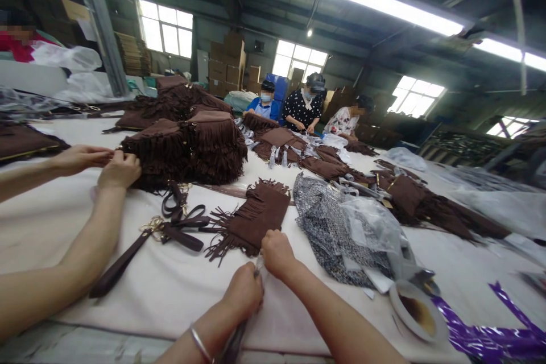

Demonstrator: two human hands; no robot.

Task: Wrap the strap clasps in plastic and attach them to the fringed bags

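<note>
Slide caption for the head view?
Left hand holds a dark strap, right hand close by, beside a fringed brown pouch.

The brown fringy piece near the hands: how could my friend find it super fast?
On the white-covered table, find the camera wearer's right hand. Just beyond it lies the brown fringed piece, between the dark straps and the speckled grey fabric. Unlike the piled fringed bags farther back, it lies singly.

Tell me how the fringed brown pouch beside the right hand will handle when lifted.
The fringed brown pouch looks soft, so it may sag. Its loose strands would probably dangle. Lying flat, it seems unlikely to roll.
</note>
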